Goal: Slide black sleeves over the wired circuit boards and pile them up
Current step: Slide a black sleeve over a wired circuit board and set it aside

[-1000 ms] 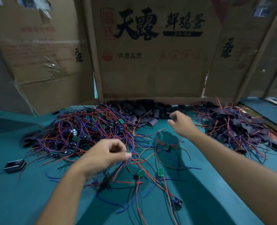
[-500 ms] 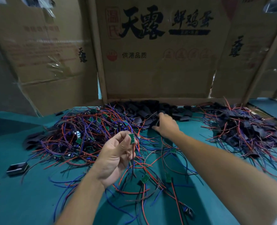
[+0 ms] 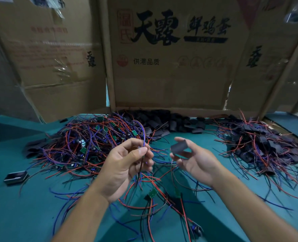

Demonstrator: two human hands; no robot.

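While left hand (image 3: pixel 125 165) pinches wires (image 3: pixel 143 137) | right hand (image 3: pixel 195 159) holds black sleeve (image 3: pixel 178 147)

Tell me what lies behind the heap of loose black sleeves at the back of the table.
A printed cardboard panel stands upright right behind the heap of loose black sleeves. Its bottom strip is covered by the sleeves, so how it meets the green table there cannot be seen.

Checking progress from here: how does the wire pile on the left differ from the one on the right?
The left pile shows bare green boards among red, blue and purple wires; the right pile shows black sleeves covering its boards, so it looks darker. The left pile lies beside the left hand; the right pile lies beyond the right hand, which holds a loose sleeve. Both rest on the teal table, wires splaying outward.
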